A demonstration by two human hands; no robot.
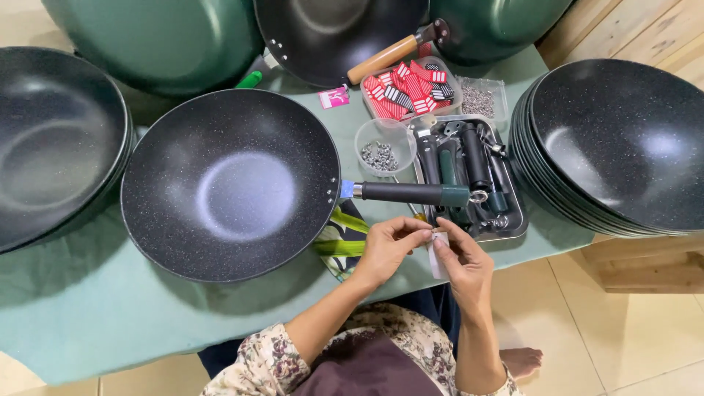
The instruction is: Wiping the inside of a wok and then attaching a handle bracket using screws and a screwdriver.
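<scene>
While both hands (429, 253) pinch a white tag (438, 253) | speckled round wok (231, 183) beside

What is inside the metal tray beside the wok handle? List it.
The metal tray holds several loose pan handles, black and dark green, with metal fittings at their ends. The wok handle crosses its near left corner, and the piled handles cover most of the tray floor.

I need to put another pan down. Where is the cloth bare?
Bare green cloth lies at the near left, below the handled wok and left stack. Crowded: around the tray, cup and right stack.
</scene>
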